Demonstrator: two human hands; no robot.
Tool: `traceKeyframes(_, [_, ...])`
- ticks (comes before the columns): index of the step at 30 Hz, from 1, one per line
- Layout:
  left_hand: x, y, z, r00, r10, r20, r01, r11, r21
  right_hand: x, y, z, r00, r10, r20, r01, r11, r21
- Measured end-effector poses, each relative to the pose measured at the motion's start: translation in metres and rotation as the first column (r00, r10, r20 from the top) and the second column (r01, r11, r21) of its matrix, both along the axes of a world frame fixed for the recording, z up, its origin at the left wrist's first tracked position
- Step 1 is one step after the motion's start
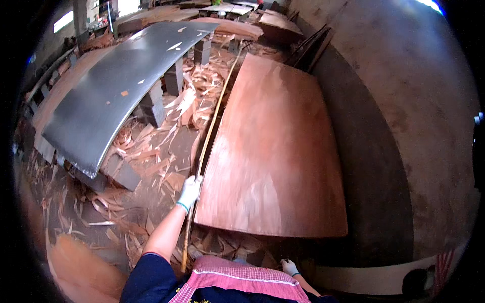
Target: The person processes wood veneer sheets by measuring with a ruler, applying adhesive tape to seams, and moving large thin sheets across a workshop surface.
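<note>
My left hand (pixel 190 191), in a white glove with a green cuff, is wrapped round a long, thin, pale pole (pixel 212 126) that runs away from me along the left edge of a reddish-brown wooden sheet (pixel 275 151). My right hand (pixel 289 267), also gloved, is low at the near side, just beyond the sheet's near edge, with its fingers curled; what they hold, if anything, is too small to make out.
At left, a grey sheet (pixel 106 96) rests on blocks (pixel 174 76) over a brown sheet. Veneer scraps (pixel 151 156) litter the floor. More stacked sheets (pixel 280 28) stand at the back. A dark, curved-edged surface (pixel 379 192) and a mottled floor (pixel 414 101) are at right.
</note>
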State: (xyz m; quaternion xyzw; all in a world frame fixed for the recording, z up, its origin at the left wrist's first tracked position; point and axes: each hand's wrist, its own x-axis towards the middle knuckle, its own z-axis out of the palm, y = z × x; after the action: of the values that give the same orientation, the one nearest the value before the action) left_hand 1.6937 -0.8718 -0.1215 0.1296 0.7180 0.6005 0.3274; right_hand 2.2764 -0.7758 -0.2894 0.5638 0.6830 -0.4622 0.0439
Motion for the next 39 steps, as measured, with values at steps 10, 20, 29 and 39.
traceKeyframes(10, [0.164,-0.211,-0.073,0.978,-0.05,-0.201,0.004,0.974,-0.227,-0.038,0.035,-0.028,0.962,0.257,0.09,-0.273,0.912,0.307])
traceKeyframes(20, [0.15,-0.272,-0.01,0.892,-0.432,-0.133,0.334,0.828,-0.45,-0.39,-0.037,0.101,0.909,-0.136,-0.394,-0.062,0.891,-0.451])
traceKeyframes(29, [0.02,-0.367,0.046,0.733,-0.574,-0.366,0.281,0.745,-0.605,-0.518,-0.114,0.103,0.843,-0.256,-0.473,-0.167,0.712,-0.682])
traceKeyframes(39, [-0.099,-0.465,0.04,0.577,-0.2,-0.792,-0.297,0.852,-0.431,-0.726,-0.218,0.179,0.717,-0.184,-0.672,-0.172,0.888,-0.427])
